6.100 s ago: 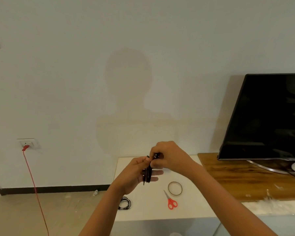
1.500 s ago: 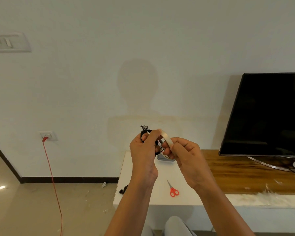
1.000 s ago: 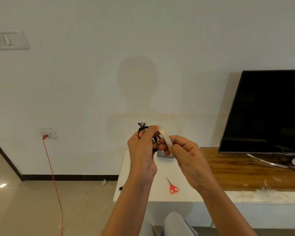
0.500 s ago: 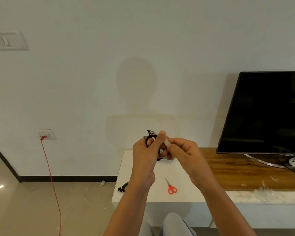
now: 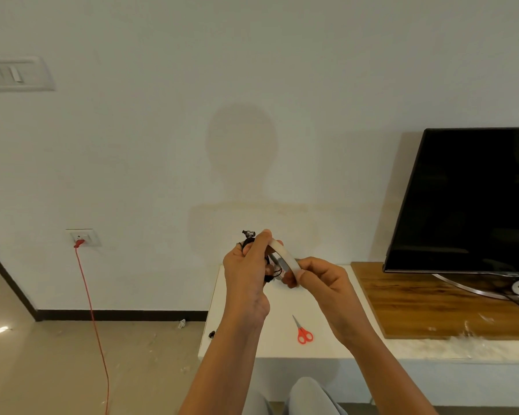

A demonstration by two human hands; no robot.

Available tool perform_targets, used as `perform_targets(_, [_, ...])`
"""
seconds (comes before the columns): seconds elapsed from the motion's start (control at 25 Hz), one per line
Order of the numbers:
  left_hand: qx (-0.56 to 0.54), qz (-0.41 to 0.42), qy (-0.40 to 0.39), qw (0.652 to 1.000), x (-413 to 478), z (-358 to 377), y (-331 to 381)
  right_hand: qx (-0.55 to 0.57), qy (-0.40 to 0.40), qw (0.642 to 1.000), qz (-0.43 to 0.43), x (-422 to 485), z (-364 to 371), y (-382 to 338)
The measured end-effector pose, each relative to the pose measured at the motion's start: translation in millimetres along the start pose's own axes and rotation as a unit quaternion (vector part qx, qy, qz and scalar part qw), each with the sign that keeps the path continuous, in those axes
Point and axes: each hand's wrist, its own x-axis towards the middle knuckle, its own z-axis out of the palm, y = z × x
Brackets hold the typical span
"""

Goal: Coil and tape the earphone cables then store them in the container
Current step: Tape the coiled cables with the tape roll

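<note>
Hands meet above the middle of the table (image 5: 237,342). The left hand (image 5: 244,274) grips the coiled earphone cable (image 5: 247,238), whose tip sticks up past the knuckles. The right hand (image 5: 324,283) pinches the tape roll (image 5: 286,259) against it.

Six seconds back that roll lay on the table beside the scissors (image 5: 303,333); now it is lifted and touching the coil. Since half a second ago it has swung from edge-on to showing its open ring, with the right hand drawn slightly outward. I judge that the coiling of this cable is finished and the taping is starting, probably with the tape's end being pulled free. No strip shows yet.

Count:
- Two hands.
- One tape roll.
- One pair of scissors, near the front edge.
- One coil in hand.
- One second dark bundle (image 5: 212,334) at the left edge, mostly hidden by the forearm.

I cannot make out the container plainly.
</note>
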Motion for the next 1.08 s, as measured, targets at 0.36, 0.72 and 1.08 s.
perform_targets(0.36, [-0.007, 0.024, 0.033, 0.999, 0, 1, -8, 0.023, -0.005, 1.0, -0.005, -2, 5, -1])
perform_targets(0.72, [-0.027, -0.021, 0.03, 0.999, -4, 0, -5, 0.021, -0.022, 1.0, -0.004, -6, 4, 4])
perform_targets(1.08, [-0.002, -0.02, -0.001, 1.0, -1, -1, 2, -0.055, 0.016, 0.998, -0.002, -4, 7, 3])
